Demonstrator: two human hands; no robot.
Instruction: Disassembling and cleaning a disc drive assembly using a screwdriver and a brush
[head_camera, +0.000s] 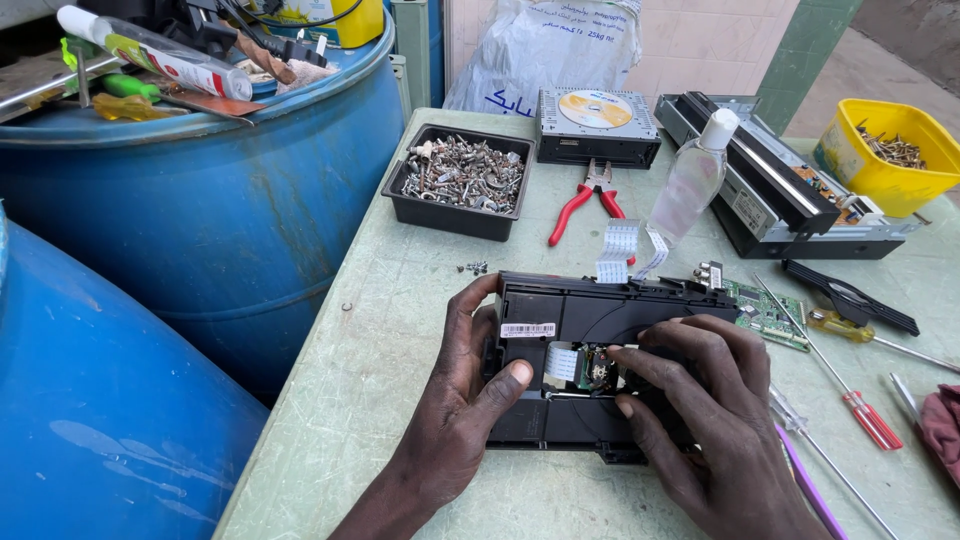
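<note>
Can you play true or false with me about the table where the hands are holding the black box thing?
1. Both hands rest on the black box. True: the left hand grips its left side and the right hand lies on top.
2. The pliers have blue handles. False: they are red.
3. The black tray is full of metal screws. True.
4. The clear bottle lies flat on the table. False: it stands up, with a white cap.
5. The yellow tub sits next to the left hand. False: it is at the far right of the table.
</note>
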